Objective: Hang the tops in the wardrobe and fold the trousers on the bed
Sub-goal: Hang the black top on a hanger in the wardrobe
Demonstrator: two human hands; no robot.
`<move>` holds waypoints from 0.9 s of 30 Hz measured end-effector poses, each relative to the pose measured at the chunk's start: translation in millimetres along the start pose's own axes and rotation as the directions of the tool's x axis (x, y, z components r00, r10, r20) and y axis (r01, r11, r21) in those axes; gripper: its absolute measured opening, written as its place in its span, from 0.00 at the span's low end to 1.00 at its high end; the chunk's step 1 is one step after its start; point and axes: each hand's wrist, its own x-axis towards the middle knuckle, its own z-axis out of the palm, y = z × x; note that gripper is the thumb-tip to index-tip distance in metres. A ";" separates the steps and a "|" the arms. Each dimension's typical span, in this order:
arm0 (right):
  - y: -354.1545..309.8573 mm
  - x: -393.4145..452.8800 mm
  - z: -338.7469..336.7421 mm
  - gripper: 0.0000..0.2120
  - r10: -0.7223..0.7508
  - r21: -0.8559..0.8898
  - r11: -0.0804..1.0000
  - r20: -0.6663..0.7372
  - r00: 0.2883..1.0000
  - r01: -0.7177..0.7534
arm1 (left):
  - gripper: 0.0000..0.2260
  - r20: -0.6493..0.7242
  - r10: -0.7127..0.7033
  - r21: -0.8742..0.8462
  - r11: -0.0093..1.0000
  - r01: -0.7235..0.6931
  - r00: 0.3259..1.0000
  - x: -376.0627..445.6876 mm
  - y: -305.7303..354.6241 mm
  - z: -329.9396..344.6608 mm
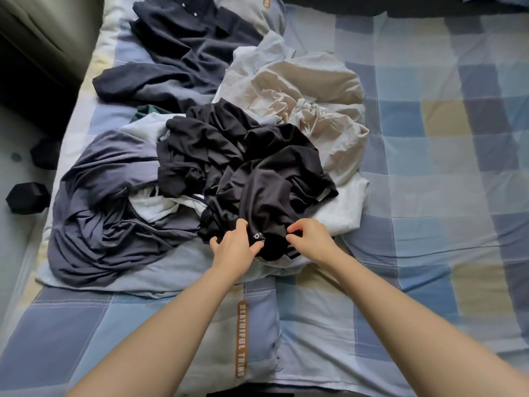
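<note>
Both hands held the near edge of the black garment [257,179]: the left hand [234,247] had its fingers curled into the cloth beside a small white print, thumb on top, and the right hand [312,239] pinched a fold of the same edge between thumb and fingertips, so each grip was narrow and closed on fabric. The two hands lay near each other, the print between them. Whether this garment was a top or trousers could not be told from its crumpled shape. It sat on top of the heap in the middle of the bed [429,196], its far part rumpled over a white piece [340,213] that showed at its right and under its near edge. To its left spread a grey-blue garment [94,219] in long folds, reaching toward the bed's left side, with a white one [148,204] partly tucked between it and the black cloth. Behind the heap lay a beige garment [309,90], bunched and touching the black one's far side. Farther back and left, a navy shirt [183,53] with small white buttons lay spread near the pillow [257,12]. The checked bedcover carried an orange label [241,338] between the forearms. On the floor [17,224] left of the bed stood two dark objects [27,197], too dim to identify.
</note>
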 end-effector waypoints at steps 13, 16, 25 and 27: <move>-23.5 -148.6 -59.2 0.04 0.094 0.427 0.901 -0.019 0.995 -0.077 | 0.06 -0.175 0.034 -0.673 0.725 -0.144 0.984 -82.9 22.9 -88.0; -45.1 -185.3 -77.4 0.05 0.092 0.485 0.873 -0.085 0.992 -0.039 | 0.08 -0.205 0.040 -0.717 0.674 -0.178 0.978 -130.4 38.0 -126.1; -114.9 -324.9 -117.9 0.09 0.133 0.542 0.835 -0.371 0.919 0.098 | 0.07 -0.227 0.055 -0.718 0.665 -0.205 0.972 -243.8 48.5 -189.1; -128.0 -360.0 -122.1 0.04 0.116 0.589 0.788 -0.428 0.896 0.179 | 0.08 -0.174 0.078 -0.672 0.719 -0.176 0.982 -264.7 50.0 -200.1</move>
